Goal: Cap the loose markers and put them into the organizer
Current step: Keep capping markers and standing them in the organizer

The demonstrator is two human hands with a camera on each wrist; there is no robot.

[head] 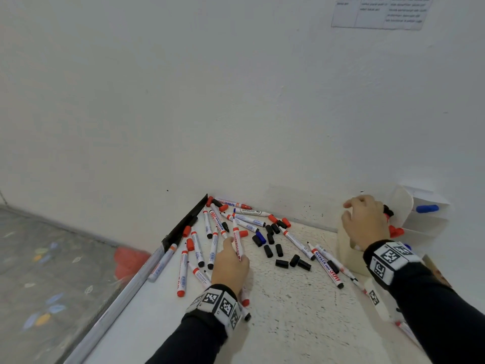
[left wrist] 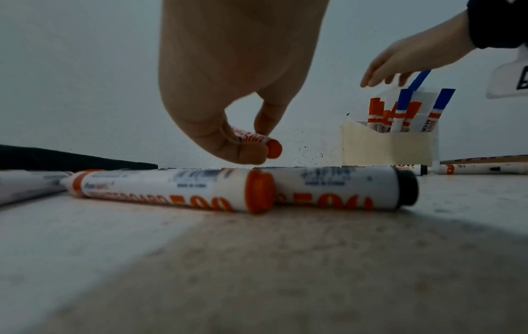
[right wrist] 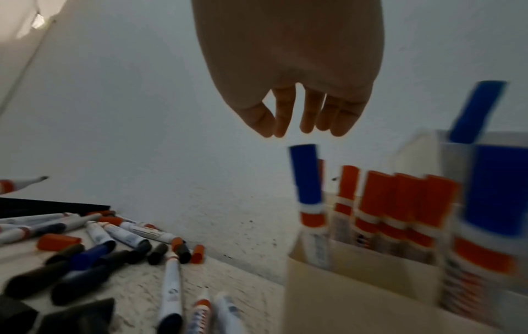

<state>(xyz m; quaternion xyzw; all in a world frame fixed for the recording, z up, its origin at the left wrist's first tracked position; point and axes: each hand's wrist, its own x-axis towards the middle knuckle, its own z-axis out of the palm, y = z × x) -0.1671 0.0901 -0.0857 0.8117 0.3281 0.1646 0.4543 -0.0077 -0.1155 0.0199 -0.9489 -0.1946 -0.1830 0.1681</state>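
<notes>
Left hand: the left hand (left wrist: 228,95) pinches a red-ended marker (left wrist: 257,141) between thumb and fingertip, lifted just above the table (head: 288,306).
Right hand: the right hand (right wrist: 291,90) hangs released, fingers straight and pointing down, holding nothing, just above a blue-capped marker (right wrist: 307,180) standing in the organizer (right wrist: 357,293).
Organizer: white, at the table's right by the wall (head: 183,101), holding upright red- and blue-capped markers.
Loose markers: the loose markers (head: 210,245) lie scattered across the table's left and middle.
Caps: black caps (head: 280,254) and red ones lie loose among them.
</notes>
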